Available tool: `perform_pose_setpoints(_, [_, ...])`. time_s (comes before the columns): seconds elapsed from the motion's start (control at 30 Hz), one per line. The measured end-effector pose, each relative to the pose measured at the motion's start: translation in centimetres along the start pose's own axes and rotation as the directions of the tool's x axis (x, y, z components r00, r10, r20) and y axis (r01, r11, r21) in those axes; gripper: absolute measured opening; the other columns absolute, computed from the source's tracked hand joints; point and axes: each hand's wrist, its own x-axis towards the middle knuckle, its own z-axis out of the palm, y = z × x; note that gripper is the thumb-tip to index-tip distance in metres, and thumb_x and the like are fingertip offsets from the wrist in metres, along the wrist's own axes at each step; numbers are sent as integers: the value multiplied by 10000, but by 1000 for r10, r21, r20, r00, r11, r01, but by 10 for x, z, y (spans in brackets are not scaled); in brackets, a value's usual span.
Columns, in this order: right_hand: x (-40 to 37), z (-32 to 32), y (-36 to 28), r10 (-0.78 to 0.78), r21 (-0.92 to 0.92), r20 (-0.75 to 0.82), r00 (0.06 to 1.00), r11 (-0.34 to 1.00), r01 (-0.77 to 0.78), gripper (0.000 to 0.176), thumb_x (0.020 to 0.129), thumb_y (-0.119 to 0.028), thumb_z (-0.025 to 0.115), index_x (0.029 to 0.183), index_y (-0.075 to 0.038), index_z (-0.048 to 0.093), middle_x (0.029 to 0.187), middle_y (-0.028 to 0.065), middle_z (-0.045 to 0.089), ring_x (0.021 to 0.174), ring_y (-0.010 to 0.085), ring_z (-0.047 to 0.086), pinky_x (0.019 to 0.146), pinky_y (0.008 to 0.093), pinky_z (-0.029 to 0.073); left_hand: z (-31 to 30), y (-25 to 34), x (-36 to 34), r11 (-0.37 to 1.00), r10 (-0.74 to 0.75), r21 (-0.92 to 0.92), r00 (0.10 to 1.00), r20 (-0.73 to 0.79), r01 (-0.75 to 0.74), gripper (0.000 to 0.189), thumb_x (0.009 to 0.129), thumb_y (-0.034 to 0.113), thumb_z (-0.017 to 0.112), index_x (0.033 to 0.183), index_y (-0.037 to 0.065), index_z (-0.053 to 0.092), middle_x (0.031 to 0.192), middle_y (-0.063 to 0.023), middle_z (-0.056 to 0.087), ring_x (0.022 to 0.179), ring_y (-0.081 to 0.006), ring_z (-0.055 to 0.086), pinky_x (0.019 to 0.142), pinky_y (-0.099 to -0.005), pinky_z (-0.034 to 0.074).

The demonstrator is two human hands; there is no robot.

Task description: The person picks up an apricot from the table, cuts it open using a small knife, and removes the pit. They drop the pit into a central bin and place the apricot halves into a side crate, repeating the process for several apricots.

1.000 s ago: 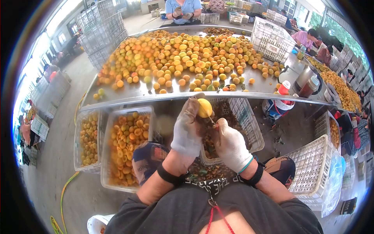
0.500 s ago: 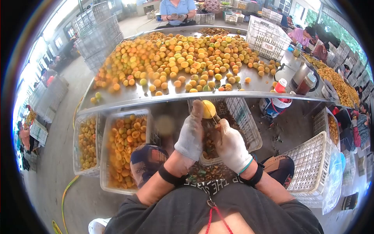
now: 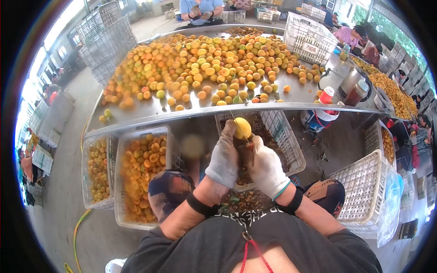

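Observation:
My left hand, in a white knitted glove, is closed on a yellow apricot just below the table's near edge. My right hand, gloved too, is closed on a thin knife, its handle hidden by the fingers. The slender blade crosses the front of the apricot. Beneath both hands stands a white plastic crate with brownish scraps in it. Many whole apricots are heaped on the metal table in front of me.
Two crates on the left hold fruit: one of apricot halves, one of smaller-looking apricots. A tilted crate stands right. On the table are a white crate and a red-capped bottle. A person in blue sits opposite.
The view has shifted slightly. The apricot has turned a little in my left hand, and the knife now lies across its front. Opposite, the co-worker's hands have moved apart.

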Motion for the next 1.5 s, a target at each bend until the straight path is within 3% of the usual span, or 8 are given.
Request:
perform_pose_setpoints(0.6, [108, 24, 0, 201, 281, -59, 978, 943, -177, 298, 917, -274, 608, 870, 19, 591, 716, 167, 602, 662, 265, 571, 664, 359, 470, -45, 14, 53, 502, 394, 660, 827, 400, -558, 372, 1010, 158, 473, 1344, -3, 486, 1212, -120, 612, 1092, -159, 554, 932, -305, 456])
perform_pose_setpoints(1.0, [110, 41, 7, 196, 253, -131, 972, 954, -158, 264, 883, -234, 596, 867, 28, 628, 749, 194, 648, 677, 291, 628, 671, 373, 485, -52, -2, 61, 993, 103, 46, 980, 170, -113, 279, 1051, 274, 451, 1135, 47, 589, 1018, 26, 606, 915, -67, 540, 806, -254, 478])
perform_pose_setpoints(1.07, [106, 28, 4, 185, 262, -84, 979, 952, -158, 251, 886, -215, 592, 868, 32, 636, 748, 204, 654, 698, 335, 639, 678, 382, 490, -46, 3, 52, 991, 112, 47, 968, 223, -125, 269, 1043, 282, 458, 1075, 48, 586, 958, -42, 642, 852, -177, 610, 768, -327, 489])
perform_pose_setpoints(1.13, [104, 23, -1, 177, 261, -102, 979, 954, -145, 251, 887, -216, 594, 863, 30, 639, 749, 217, 650, 716, 354, 644, 677, 390, 490, -50, 1, 49, 451, 431, 710, 828, 358, -541, 269, 1029, 294, 463, 1021, 46, 566, 914, -176, 633, 821, -371, 608, 727, -399, 482])
perform_pose_setpoints(1.17, [103, 26, 2, 173, 261, -95, 980, 955, -143, 251, 887, -216, 594, 863, 30, 639, 749, 217, 650, 716, 354, 644, 677, 390, 490, -51, -3, 53, 497, 438, 660, 820, 370, -563, 283, 1019, 307, 462, 1003, 39, 552, 929, -272, 574, 872, -488, 537, 707, -435, 472])
perform_pose_setpoints(1.27, [105, 37, 12, 146, 208, -148, 978, 971, -113, 251, 887, -220, 594, 865, 26, 641, 749, 217, 652, 714, 362, 644, 674, 395, 488, -57, -7, 54, 497, 404, 737, 874, 271, -458, 307, 1019, 328, 478, 999, 37, 575, 920, -186, 633, 844, -380, 613, 727, -400, 486])
perform_pose_setpoints(1.33, [104, 46, 12, 41, 101, -191, 981, 995, -21, 204, 893, -152, 592, 860, 45, 634, 679, 165, 635, 616, 213, 611, 604, 350, 464, -54, -18, 60, 765, 375, 509, 915, 145, -394, 322, 1011, 354, 494, 1001, 47, 591, 931, -129, 645, 852, -303, 628, 736, -372, 490])
perform_pose_setpoints(1.5, [116, 71, 15, -44, -19, -224, 974, 999, 41, 173, 850, -132, 606, 782, 27, 598, 658, 238, 592, 649, 399, 629, 572, 407, 468, -68, -28, 90, 991, 75, -112, 997, -18, -76, 351, 973, 429, 543, 1034, 93, 624, 952, 2, 636, 868, -123, 615, 771, -279, 496])
